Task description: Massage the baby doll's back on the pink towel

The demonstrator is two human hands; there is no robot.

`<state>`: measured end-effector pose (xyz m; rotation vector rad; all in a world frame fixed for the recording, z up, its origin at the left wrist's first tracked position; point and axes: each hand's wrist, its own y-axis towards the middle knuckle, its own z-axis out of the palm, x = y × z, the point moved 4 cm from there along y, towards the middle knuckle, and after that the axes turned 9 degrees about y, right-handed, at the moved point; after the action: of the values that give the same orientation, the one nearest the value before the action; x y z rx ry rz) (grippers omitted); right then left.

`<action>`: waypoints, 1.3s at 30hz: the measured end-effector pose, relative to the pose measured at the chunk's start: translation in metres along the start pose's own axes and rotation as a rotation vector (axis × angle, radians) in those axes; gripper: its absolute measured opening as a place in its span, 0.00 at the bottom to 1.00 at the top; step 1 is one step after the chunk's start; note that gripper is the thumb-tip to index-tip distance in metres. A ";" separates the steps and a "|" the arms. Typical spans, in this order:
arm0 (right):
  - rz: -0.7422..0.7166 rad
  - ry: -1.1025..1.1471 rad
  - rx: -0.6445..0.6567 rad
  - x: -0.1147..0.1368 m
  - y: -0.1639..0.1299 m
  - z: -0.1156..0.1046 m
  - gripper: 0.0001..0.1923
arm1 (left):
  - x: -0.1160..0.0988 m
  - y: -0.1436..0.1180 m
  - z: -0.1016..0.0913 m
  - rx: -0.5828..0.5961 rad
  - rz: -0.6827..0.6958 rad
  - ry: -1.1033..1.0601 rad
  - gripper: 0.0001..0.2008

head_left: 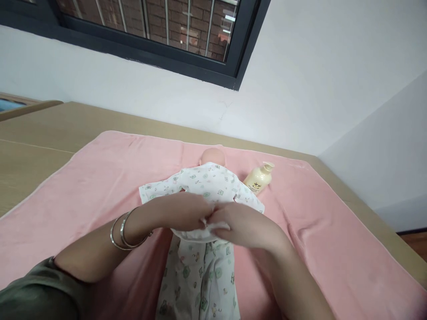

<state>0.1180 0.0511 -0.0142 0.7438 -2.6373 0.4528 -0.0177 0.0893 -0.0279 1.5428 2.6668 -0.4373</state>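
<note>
I see a wooden table (40, 133) running up to a white wall (300, 80), with a dark-framed window (160, 40) above it showing brick outside. A pink towel (100, 186) covers most of the table top.

On the towel, near the middle, lies a doll (213, 156), head toward the wall and legs toward me. It wears a white printed suit (200, 271) with small green and pink shapes; the sleeves spread to either side and the legs run down to the bottom edge of the view.

My two hands meet over the doll's waist. The left hand (180, 211) comes in from the left, the right hand (243, 224) from the right, and their fingertips touch at the middle. Both are pinched on a white cloth (213, 224) bunched at the waist, just where the top of the suit ends. I cannot tell whether it is a nappy or a fold of the suit.

Two silver bangles (123, 231) sit on my left wrist, and a dark green sleeve (36, 293) shows at the lower left.

A cream pump bottle (259, 178) lies on the towel just beside the doll's shoulder, to the right, apart from my hands.
</note>
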 end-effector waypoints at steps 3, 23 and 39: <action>0.114 0.013 -0.274 -0.016 0.009 -0.009 0.17 | 0.019 0.008 -0.008 -0.261 -0.156 0.045 0.08; 0.198 0.111 0.012 -0.028 -0.002 -0.006 0.39 | 0.001 0.025 0.005 -0.312 -0.032 -0.048 0.21; 0.575 -0.121 -0.750 -0.115 -0.015 -0.067 0.26 | -0.017 0.149 -0.051 -0.305 -0.042 -1.926 0.40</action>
<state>0.2351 0.1149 -0.0010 -0.2308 -2.7791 -0.4580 0.1237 0.1582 -0.0096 0.3164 1.0750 -0.8100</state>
